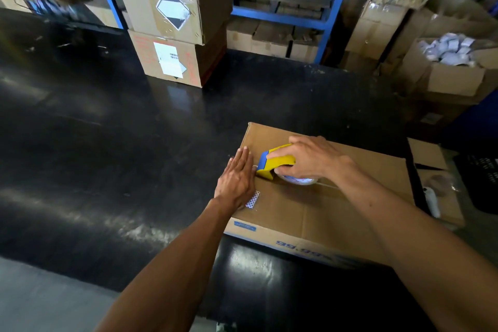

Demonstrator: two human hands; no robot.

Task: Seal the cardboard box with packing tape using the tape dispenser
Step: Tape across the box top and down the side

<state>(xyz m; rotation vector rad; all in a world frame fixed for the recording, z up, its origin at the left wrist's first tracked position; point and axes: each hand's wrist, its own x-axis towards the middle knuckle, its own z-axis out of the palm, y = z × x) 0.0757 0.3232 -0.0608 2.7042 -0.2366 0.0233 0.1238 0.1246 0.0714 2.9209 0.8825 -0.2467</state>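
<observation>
A closed cardboard box [323,197] is seen lying on a dark glossy floor [107,156]. A yellow and blue tape dispenser [275,163] is pressed onto the box's top, close to its left edge, over the centre seam. The dispenser is gripped from above by the right hand [307,156], the fingers curled round its yellow body. A roll of clear tape [299,180] is partly visible beneath that hand. The left hand [238,179] is laid flat, fingers straight and together, against the box's left edge just beside the dispenser; nothing is held in it. Whether tape already runs along the seam cannot be told. Beyond the box, two stacked cartons [175,24] stand before blue shelving [285,13].
</observation>
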